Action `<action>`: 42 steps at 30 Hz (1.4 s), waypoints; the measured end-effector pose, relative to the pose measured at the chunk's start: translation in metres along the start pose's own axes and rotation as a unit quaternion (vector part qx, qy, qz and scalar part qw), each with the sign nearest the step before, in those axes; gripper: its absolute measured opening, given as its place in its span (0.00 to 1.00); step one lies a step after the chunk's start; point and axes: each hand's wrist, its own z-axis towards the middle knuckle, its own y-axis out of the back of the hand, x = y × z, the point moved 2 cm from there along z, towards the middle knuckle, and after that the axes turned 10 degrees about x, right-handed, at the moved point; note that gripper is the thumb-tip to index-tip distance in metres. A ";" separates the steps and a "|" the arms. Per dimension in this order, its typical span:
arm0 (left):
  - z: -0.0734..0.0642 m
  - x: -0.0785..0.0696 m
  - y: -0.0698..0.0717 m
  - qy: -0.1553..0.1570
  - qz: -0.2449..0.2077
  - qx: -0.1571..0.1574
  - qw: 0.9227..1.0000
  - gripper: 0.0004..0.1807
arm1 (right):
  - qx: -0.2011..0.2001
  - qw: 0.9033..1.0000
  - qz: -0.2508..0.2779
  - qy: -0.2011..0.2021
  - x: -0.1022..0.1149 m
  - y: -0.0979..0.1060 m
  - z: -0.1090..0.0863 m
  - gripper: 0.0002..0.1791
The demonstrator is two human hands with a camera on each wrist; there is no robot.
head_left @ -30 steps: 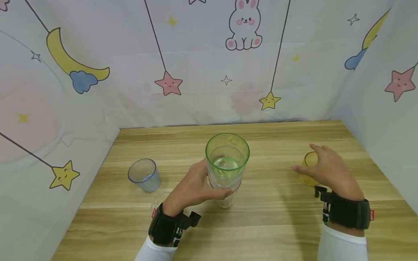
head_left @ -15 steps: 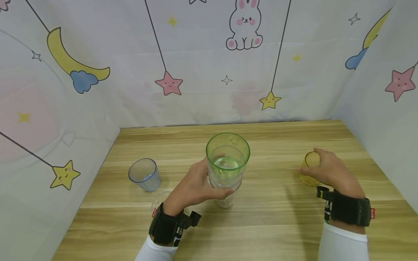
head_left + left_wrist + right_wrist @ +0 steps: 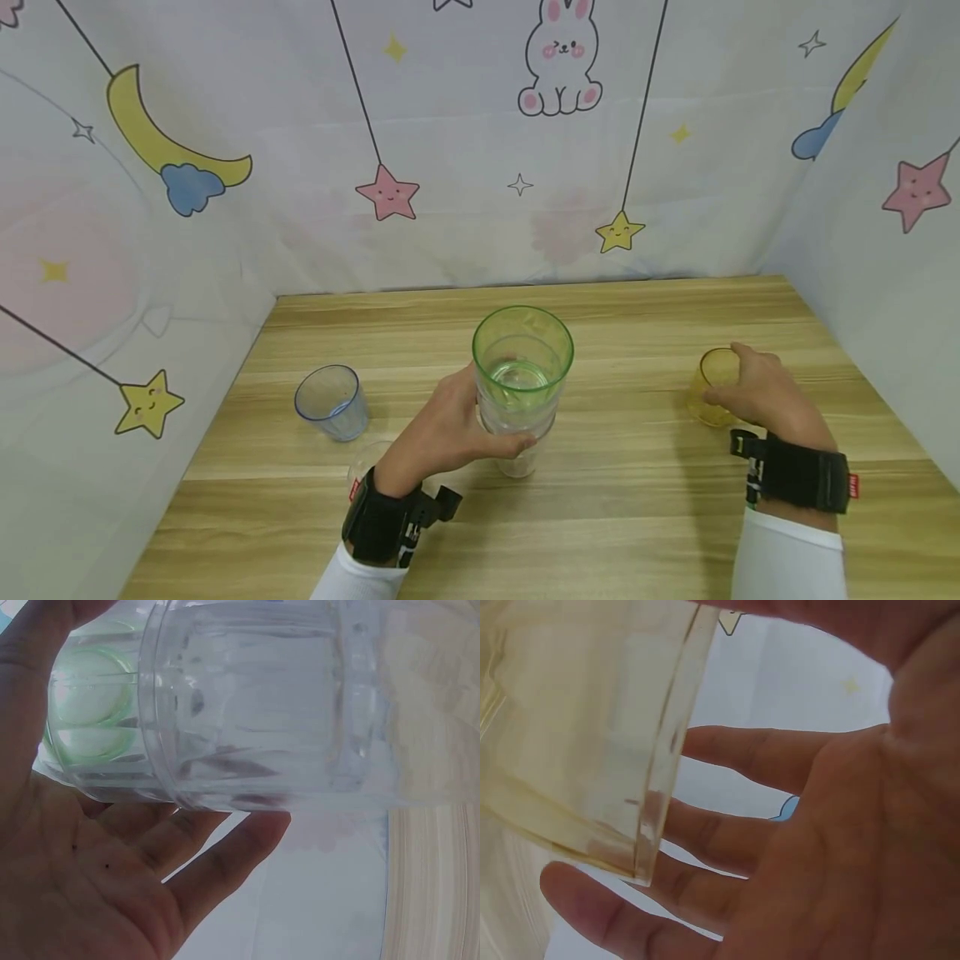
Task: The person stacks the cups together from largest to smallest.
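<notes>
My left hand (image 3: 450, 429) grips an upright stack of tumblers from its left side, thumb across the near side. The top tumbler (image 3: 551, 371) is green; clear tumblers (image 3: 519, 462) stand below it. In the left wrist view, fingers curve behind the clear wall (image 3: 262, 697). At the right, my right hand (image 3: 776, 400) holds a yellow tumbler (image 3: 705, 410), thumb on its near side and fingers round the far side. The right wrist view shows the yellow tumbler (image 3: 577, 727) between thumb and fingers. The palm covers part of it in the head view.
A blue tumbler (image 3: 337, 410) stands at the left of the wooden table (image 3: 615, 533). Next to my left wrist is a clear tumbler (image 3: 367, 462), partly hidden by the forearm. Printed cloth walls (image 3: 465, 250) enclose the table at the back and both sides.
My right hand, first spread around the yellow tumbler, has shifted slightly right and drawn its thumb and fingers in against it. The left hand and its stack stay put.
</notes>
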 end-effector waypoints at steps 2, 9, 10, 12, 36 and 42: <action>0.000 0.000 0.000 -0.001 0.000 -0.001 1.000 0.45 | 0.000 1.000 -0.001 -0.001 -0.001 0.000 0.001 0.53; 0.000 0.000 0.001 -0.001 0.006 -0.003 1.000 0.46 | -0.008 1.000 -0.006 0.003 -0.004 0.000 0.002 0.53; 0.000 0.000 0.001 -0.001 0.008 -0.003 1.000 0.46 | -0.010 1.000 -0.007 0.004 -0.004 -0.001 0.002 0.53; 0.000 0.000 0.001 -0.001 0.010 -0.004 1.000 0.46 | -0.016 1.000 -0.009 0.008 -0.005 0.000 0.003 0.53; -0.001 0.000 0.001 0.002 -0.005 0.000 1.000 0.46 | -0.162 0.985 0.039 0.049 0.023 0.003 -0.012 0.47; -0.001 0.000 0.001 0.001 0.001 -0.001 1.000 0.46 | -0.208 0.975 0.044 0.071 0.033 0.003 -0.016 0.46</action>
